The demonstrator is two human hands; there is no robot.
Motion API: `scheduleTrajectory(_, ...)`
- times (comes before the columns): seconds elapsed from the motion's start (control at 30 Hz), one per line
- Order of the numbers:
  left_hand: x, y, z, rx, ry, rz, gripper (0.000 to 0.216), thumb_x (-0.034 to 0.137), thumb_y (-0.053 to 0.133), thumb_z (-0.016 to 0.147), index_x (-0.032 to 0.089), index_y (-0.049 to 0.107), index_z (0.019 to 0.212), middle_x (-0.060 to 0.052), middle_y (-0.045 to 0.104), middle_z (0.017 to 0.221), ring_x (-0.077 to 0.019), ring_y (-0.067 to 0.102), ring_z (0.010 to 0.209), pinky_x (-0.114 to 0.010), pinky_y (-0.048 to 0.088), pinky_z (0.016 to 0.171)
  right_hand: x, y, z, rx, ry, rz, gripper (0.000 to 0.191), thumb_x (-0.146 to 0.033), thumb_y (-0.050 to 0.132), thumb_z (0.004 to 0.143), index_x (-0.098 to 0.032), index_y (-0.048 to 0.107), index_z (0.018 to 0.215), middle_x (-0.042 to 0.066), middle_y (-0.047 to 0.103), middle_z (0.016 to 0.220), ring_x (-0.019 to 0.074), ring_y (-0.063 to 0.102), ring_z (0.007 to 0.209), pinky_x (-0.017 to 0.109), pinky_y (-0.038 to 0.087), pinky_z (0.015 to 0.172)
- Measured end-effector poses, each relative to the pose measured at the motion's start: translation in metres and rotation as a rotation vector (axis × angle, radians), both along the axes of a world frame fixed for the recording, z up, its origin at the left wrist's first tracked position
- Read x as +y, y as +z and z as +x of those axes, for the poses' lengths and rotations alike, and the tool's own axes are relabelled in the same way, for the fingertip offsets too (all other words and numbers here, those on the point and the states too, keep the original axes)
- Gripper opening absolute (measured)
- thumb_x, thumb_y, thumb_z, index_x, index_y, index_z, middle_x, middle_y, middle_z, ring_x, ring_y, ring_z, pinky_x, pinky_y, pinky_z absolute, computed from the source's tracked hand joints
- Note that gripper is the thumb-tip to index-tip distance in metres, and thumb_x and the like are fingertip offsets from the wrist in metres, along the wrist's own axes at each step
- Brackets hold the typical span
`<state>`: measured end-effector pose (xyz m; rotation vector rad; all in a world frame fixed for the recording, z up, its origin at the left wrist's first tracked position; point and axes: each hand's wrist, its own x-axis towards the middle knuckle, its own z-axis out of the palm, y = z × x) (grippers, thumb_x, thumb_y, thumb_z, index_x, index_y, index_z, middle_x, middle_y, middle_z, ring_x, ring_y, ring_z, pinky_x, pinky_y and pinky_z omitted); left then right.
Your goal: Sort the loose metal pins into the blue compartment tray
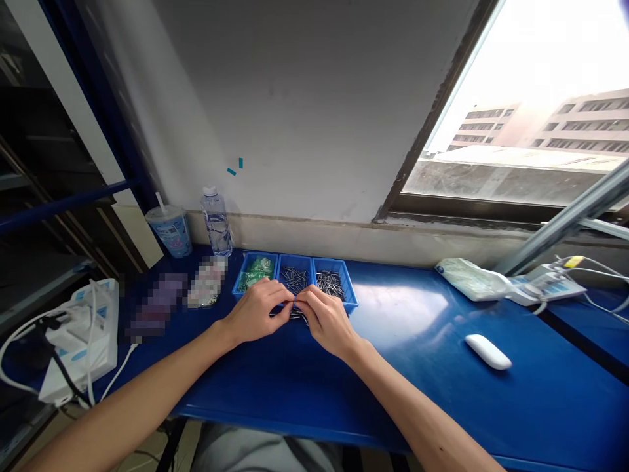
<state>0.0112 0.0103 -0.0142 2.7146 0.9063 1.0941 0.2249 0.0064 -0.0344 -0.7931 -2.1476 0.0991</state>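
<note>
My left hand [261, 309] and my right hand [325, 318] meet fingertip to fingertip, both pinched closed. Whatever lies between the fingertips is too small to make out. Just behind them stand three joined blue bins. The left bin [236, 288] holds green and clear pieces, perhaps in small bags. Dark slim metal pins [293, 278] fill the middle bin, partly covered by my fingers. In the right bin [351, 292] lie shiny short metal pins [330, 283]. More small dark metal pieces [297, 315] show beneath my fingertips.
On the blue table [393, 387], a water bottle [216, 223] and a lidded cup [171, 231] stand at the back left. Power strips [93, 341] with cables lie left, and another [545, 285] right. A white oval case [488, 352] and a pale soft pack [472, 278] lie right.
</note>
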Motion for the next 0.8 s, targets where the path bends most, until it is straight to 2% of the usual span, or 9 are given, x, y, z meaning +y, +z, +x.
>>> scheduleTrajectory(0.17,0.0019,-0.0009,-0.0014,0.007,0.038,0.001,0.013,0.019,0.054,0.102,0.02,0.065,0.096,-0.002,0.072,0.087,-0.0184,0.067,0.082,-0.035,0.045,0.079,0.0012,-0.0005,0.0015,-0.035,-0.031,-0.023,0.017,-0.029,0.044,0.112,-0.021,0.058,0.116,0.006,0.07,0.098,0.0162,0.066,0.072,0.026,0.045,0.062)
scheduleTrajectory(0.47,-0.0007,-0.0023,0.0,0.002,0.024,-0.031,0.013,0.02,0.053,0.102,0.021,0.065,0.097,-0.002,0.072,0.087,-0.0189,0.067,0.082,-0.036,0.044,0.078,0.0011,0.0001,0.0028,-0.065,0.015,-0.005,0.028,-0.023,0.036,0.113,-0.021,0.063,0.104,0.007,0.068,0.096,0.0143,0.061,0.07,0.026,0.044,0.061)
scheduleTrajectory(0.6,-0.0001,-0.0023,0.0004,0.007,0.017,-0.034,0.014,0.019,0.053,0.102,0.02,0.065,0.096,-0.002,0.072,0.087,-0.0187,0.067,0.081,-0.036,0.045,0.079,0.002,-0.0001,0.0028,-0.041,0.021,0.004,0.03,-0.026,0.04,0.113,-0.021,0.065,0.096,0.005,0.069,0.086,0.0151,0.062,0.07,0.027,0.045,0.063)
scheduleTrajectory(0.73,0.0001,-0.0021,0.0001,0.015,0.018,-0.039,0.015,0.02,0.052,0.102,0.02,0.066,0.095,-0.002,0.072,0.087,-0.0189,0.067,0.081,-0.036,0.045,0.078,0.002,-0.0015,0.0015,-0.021,0.004,0.007,0.022,-0.029,0.045,0.113,-0.021,0.064,0.108,0.005,0.071,0.087,0.0161,0.065,0.07,0.027,0.047,0.063)
scheduleTrajectory(0.8,0.0001,-0.0025,-0.0001,0.012,0.018,-0.049,0.015,0.02,0.052,0.103,0.02,0.066,0.097,-0.002,0.072,0.087,-0.019,0.067,0.082,-0.035,0.044,0.078,0.0019,-0.0017,0.0012,-0.016,0.011,0.003,0.02,-0.027,0.045,0.113,-0.021,0.063,0.107,0.005,0.071,0.089,0.0158,0.065,0.07,0.027,0.047,0.062)
